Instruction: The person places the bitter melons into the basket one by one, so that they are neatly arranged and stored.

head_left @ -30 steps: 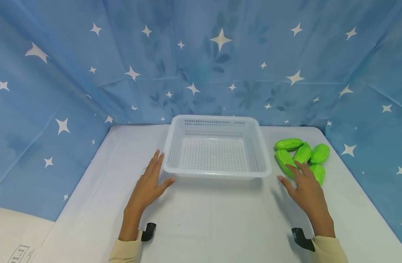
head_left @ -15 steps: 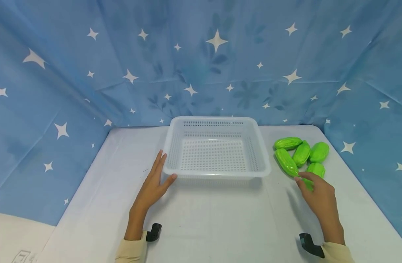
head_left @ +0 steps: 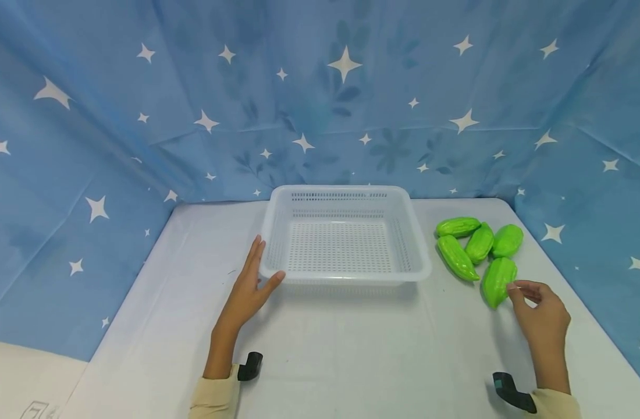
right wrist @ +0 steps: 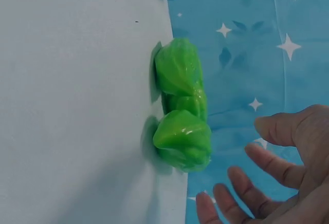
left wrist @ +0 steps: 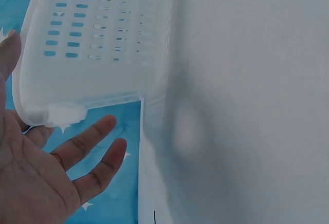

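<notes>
A white perforated plastic basket (head_left: 346, 278) stands at the back middle of the table. My left hand (head_left: 244, 298) is at its front left corner with fingers spread, the thumb right at the rim; the left wrist view shows the fingers (left wrist: 85, 143) extended below the corner. On the right lie several bright green, ridged gourds that look like bitter melons. The foremost gourd (head_left: 497, 282) points its tapered tip toward me. My right hand (head_left: 542, 317) hovers just right of it, fingers loosely bent; in the right wrist view a gap shows between fingertips and gourd (right wrist: 182, 139).
The other gourds (head_left: 456, 258) lie close together behind the foremost one, right of the basket. A white cloth covers the table (head_left: 341, 349). A blue curtain with white stars (head_left: 299, 99) rises behind it and along both sides.
My right hand has moved right and toward me, away from above the gourds, uncovering the foremost one. My left hand has shifted slightly right at the basket's corner.
</notes>
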Demonstrator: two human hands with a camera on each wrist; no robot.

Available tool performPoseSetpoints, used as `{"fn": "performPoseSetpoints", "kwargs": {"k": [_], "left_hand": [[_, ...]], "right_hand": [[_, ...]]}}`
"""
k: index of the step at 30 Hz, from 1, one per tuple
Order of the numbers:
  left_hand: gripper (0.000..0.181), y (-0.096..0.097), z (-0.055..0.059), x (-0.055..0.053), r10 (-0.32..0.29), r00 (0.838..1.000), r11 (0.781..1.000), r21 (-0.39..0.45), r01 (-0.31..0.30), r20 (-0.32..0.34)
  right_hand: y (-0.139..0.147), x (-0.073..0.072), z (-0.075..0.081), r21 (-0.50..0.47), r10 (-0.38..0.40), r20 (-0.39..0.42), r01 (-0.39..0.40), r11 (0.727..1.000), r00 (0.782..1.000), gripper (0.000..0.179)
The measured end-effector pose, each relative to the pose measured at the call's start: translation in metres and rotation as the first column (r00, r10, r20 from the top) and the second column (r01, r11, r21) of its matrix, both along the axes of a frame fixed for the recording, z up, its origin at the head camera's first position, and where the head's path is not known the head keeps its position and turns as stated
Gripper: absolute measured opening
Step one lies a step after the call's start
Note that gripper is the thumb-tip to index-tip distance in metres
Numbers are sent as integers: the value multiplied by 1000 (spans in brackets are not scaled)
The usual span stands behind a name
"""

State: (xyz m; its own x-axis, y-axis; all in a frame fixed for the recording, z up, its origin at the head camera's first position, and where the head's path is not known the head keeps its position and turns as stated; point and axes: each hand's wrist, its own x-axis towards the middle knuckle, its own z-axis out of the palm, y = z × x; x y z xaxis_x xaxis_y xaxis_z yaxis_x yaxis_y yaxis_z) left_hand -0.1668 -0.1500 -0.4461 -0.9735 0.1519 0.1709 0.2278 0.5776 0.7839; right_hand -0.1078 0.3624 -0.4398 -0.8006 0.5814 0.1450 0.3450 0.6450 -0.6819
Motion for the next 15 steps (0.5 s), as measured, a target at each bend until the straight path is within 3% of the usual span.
{"fn": "performPoseSetpoints", "kwargs": {"k": [5,12,15], "left_hand": [[89,0,1,0,-7,1000,1000,-18,7,7],[88,-2,-1,0,2,1000,1000,-27,-1,16],[89,-2,-1,0,6,1000,999,-39,-6,16]], "right_hand": [[10,-2,1,-159,-12,107,29,987,994,64],[21,-7,6,-289,65,231,4,957,971,85],[35,-12,-3,-323,116,240,-33,946,964,91]]}}
